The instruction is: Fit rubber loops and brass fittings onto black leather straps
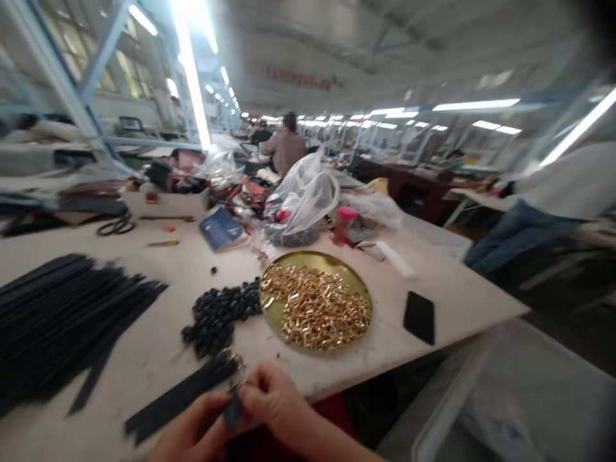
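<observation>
My left hand (pixel 192 433) and my right hand (pixel 272 398) meet at the bottom edge of the table, both pinched on a small black piece (pixel 234 410). A black strip (pixel 180 398) lies on the table just left of the hands; whether it joins the held piece is blurred. Right above the hands sits a heap of small black beads (pixel 219 314). Beside it stands a round gold tray (pixel 272 308) filled with several small gold metal fittings (pixel 317 308).
A big pile of black strips (pixel 58 321) covers the left of the white table (pixel 447 295). A black phone (pixel 419 316) lies right of the tray. Behind: a plastic bag (pixel 301 199), blue booklet (pixel 221 229), scissors (pixel 115 226), pink-capped bottle (pixel 343 224). A person (pixel 287 149) sits far back.
</observation>
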`<state>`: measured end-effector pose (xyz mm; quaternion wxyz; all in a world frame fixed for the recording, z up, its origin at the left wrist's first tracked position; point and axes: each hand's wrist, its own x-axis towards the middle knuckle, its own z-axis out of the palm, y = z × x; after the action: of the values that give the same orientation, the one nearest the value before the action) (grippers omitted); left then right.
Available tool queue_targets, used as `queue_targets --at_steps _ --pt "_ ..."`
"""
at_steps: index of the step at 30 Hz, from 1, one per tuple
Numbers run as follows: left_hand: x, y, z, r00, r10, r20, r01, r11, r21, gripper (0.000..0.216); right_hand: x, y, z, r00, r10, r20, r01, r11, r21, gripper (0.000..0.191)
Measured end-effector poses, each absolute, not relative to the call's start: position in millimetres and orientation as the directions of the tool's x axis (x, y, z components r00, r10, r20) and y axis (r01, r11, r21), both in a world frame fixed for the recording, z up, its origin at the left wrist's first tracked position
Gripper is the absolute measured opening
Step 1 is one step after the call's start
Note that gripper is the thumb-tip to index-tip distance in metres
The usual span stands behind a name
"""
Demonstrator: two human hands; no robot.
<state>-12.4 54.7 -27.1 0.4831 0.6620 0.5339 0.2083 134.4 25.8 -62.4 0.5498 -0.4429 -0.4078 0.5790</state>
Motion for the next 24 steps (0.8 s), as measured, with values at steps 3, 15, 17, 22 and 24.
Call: queue_targets --at_steps 3,15,17,22,24 --pt "-9.2 32.4 -13.7 0.426 0.868 -0.257 0.364 0.095 0.926 0.035 136.5 22.3 -57.2 0.127 0.991 -0.038 -0.052 -0.032 -0.998 0.022" --pt "-13.1 7.5 -21.6 0.527 0.783 -0.33 0.086 0.338 0.937 0.032 152.1 3.7 -63.6 -0.152 0.983 -0.101 -0.023 -0.106 -0.994 0.018" --pt "-14.3 6.1 -24.1 0.533 0.786 -0.313 0.063 0.332 0.941 0.031 151.7 1.6 -61.3 -0.166 0.98 -0.112 0.032 -0.108 -0.994 0.016" --pt "-17.3 3.7 -26.3 0.574 0.762 -0.301 0.003 0.365 0.931 0.031 152.0 -4.0 -57.1 -0.242 0.96 -0.142 0.056 -0.132 -0.99 0.016" --pt "-18.5 2.9 -25.8 0.576 0.759 -0.303 -0.035 0.393 0.919 0.03 151.7 -4.6 -58.2 -0.278 0.948 -0.157 0.006 -0.162 -0.987 0.016"
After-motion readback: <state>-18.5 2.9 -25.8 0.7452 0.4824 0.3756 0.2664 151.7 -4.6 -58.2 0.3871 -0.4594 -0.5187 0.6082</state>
